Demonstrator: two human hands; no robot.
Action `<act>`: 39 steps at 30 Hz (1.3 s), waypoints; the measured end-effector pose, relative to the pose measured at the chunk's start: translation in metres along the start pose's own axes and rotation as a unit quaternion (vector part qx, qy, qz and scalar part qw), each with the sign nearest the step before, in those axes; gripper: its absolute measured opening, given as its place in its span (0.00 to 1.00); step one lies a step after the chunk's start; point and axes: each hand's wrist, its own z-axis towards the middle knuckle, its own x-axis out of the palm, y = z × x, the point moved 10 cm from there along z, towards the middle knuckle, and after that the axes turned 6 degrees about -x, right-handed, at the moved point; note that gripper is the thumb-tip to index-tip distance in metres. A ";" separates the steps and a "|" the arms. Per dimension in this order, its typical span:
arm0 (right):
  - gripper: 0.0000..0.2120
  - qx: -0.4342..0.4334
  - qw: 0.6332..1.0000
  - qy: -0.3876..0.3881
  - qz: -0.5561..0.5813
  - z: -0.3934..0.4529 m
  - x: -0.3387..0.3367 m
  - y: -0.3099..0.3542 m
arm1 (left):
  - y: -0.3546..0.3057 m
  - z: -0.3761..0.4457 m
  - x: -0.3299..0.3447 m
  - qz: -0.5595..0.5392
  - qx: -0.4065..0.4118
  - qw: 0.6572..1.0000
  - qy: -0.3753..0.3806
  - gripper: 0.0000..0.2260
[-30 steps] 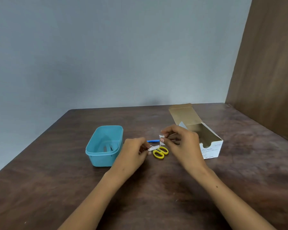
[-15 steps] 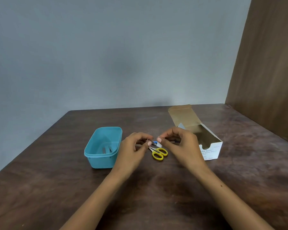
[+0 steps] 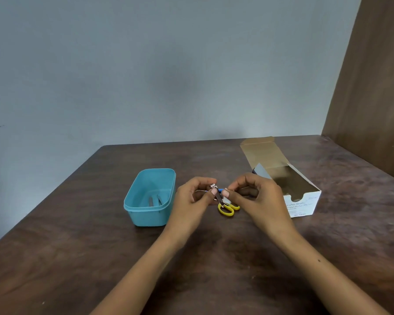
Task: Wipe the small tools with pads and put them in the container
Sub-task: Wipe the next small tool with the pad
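Note:
My left hand [image 3: 195,197] and my right hand [image 3: 256,196] meet above the table, fingertips almost touching. Together they pinch a small white-and-blue pad packet [image 3: 217,188]; most of it is hidden by the fingers. Yellow-handled scissors [image 3: 228,209] lie on the table right under the hands, blades pointing away from me. The blue plastic container [image 3: 132,201] stands to the left of my left hand. A couple of small dark tools [image 3: 154,200] lie on its bottom.
An open white cardboard box of alcohol swabs [image 3: 305,204] stands right of my right hand, flap raised at the back. The dark wooden table [image 3: 214,258] ends at a grey wall behind. A brown wooden panel [image 3: 373,87] rises on the right.
My hands have drawn closer together and risen slightly. The packet, a flat white strip a second ago, is now bunched between my fingertips with a blue part showing.

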 end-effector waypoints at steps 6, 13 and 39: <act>0.08 0.030 0.999 -0.012 0.027 -0.001 -0.003 -0.006 | 0.003 0.001 -0.002 -0.026 -0.027 0.999 -0.002 0.07; 0.12 0.056 0.996 0.002 0.074 -0.002 0.002 -0.008 | 0.006 0.001 -0.001 -0.035 -0.051 0.998 0.001 0.08; 0.05 0.064 0.996 -0.011 0.057 -0.005 0.008 -0.017 | 0.005 -0.005 -0.003 -0.106 -0.095 0.990 0.005 0.08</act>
